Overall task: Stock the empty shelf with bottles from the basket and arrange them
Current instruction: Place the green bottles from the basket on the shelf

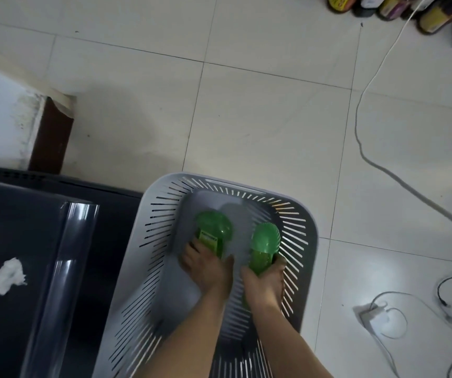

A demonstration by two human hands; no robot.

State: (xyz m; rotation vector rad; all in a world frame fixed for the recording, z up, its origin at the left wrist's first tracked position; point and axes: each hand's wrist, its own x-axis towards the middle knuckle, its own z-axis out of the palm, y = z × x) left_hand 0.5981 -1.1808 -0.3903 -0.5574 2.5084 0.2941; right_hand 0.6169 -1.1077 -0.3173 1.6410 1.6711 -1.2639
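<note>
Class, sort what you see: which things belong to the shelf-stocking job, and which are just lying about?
Job: grey basket, left green bottle, right green bottle, left hand, right hand.

Lying about: white cable, white adapter, crumpled tissue.

Your head camera is looking almost straight down, tilting slightly forward over the pale tiled floor [260,113]. It is sitting close above the grey basket [310,241], which is filling the lower middle of the wide-angle frame, where your left hand [205,271] and right hand [263,282] are gripping the left green bottle [214,230] and the right green bottle [264,240]. A dark glossy surface [15,241] is crowding the lower left, and a row of bottles [382,6] is lining the far top-right corner.
</note>
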